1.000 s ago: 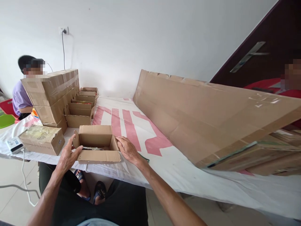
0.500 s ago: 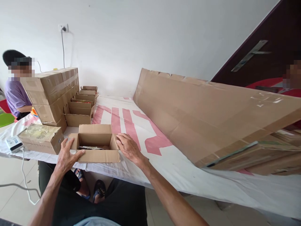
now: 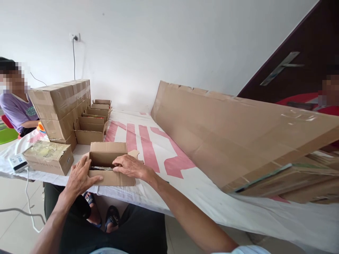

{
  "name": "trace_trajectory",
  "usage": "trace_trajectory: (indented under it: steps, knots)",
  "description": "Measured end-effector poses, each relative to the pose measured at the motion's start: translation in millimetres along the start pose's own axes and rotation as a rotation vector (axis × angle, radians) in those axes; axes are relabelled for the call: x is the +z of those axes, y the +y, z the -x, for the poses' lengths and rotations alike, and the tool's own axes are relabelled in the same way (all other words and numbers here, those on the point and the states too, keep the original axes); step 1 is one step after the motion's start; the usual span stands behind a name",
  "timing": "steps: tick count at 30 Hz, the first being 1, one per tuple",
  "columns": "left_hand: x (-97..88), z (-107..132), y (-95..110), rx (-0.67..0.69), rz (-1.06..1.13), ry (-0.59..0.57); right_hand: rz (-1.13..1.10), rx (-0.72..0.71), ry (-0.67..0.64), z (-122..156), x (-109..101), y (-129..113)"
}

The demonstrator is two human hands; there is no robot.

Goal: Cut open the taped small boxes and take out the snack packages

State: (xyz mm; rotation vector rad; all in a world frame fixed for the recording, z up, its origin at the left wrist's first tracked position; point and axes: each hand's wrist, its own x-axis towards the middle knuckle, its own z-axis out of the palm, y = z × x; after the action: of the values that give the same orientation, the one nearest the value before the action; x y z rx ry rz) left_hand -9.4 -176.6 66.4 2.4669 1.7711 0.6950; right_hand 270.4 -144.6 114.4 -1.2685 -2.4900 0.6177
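Observation:
A small open cardboard box (image 3: pixel 109 178) sits at the table's near edge, with something dark and flat inside. My left hand (image 3: pixel 79 176) lies against its left side and front, fingers spread and pressing the left flap inward. My right hand (image 3: pixel 129 165) reaches over the box's right side, fingers flat on the front flap's top edge. The box's right side flap (image 3: pixel 134 154) sticks up behind my right hand.
A taped box (image 3: pixel 49 157) and a white device with a cable (image 3: pixel 17 162) lie to the left. Stacked sealed boxes (image 3: pixel 59 106) and a row of open boxes (image 3: pixel 92 121) stand behind. A long cardboard sheet (image 3: pixel 238 130) leans at right. Other people sit far left and far right.
My right hand moved from the box's right side over its opening. My left hand shifted onto the left flap and front. The front flap has come up from lying outward.

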Motion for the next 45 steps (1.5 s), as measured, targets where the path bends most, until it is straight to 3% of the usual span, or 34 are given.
trace_trajectory:
  steps: [7, 16, 22, 25, 29, 32, 35, 38, 41, 43, 45]
  knots:
    - [21.8, 3.5, -15.5, -0.025, 0.293, 0.041, -0.158, 0.049, -0.150, -21.2, 4.3, 12.0]
    - [29.4, 13.4, 8.3, -0.008, 0.410, 0.049, -0.173, 0.010, -0.255, -6.2, 2.2, 16.6]
    - [20.0, 8.4, 15.3, 0.024, 0.418, 0.024, -0.119, 0.020, -0.210, 7.1, 7.3, 20.4]
    - [15.5, 0.2, 2.1, -0.017, 0.421, 0.083, -0.091, 0.022, -0.184, 10.7, 7.3, 17.6]
    - [15.5, -10.8, -38.4, -0.287, 0.314, 0.240, -0.075, 0.034, -0.187, 11.0, 3.0, 12.7]
    - [18.1, -12.0, -67.4, -0.417, 0.244, 0.251, -0.086, 0.037, -0.198, 9.9, 0.6, 11.7]
    - [18.2, -9.5, -77.8, -0.436, 0.221, 0.225, -0.101, 0.038, -0.194, 10.1, 1.0, 12.5]
    - [7.6, -12.6, -63.1, -0.417, 0.204, 0.274, -0.109, 0.026, -0.174, 10.9, 3.3, 13.7]
    - [-15.0, -22.8, -24.9, -0.222, 0.271, 0.353, -0.116, 0.012, -0.170, 11.4, 5.9, 14.7]
    - [-30.2, -29.3, 6.4, -0.022, 0.349, 0.287, -0.113, 0.000, -0.176, 11.7, 7.1, 15.0]
    - [-39.1, -32.4, 33.4, 0.152, 0.362, 0.141, -0.100, -0.011, -0.182, 12.4, 7.6, 14.8]
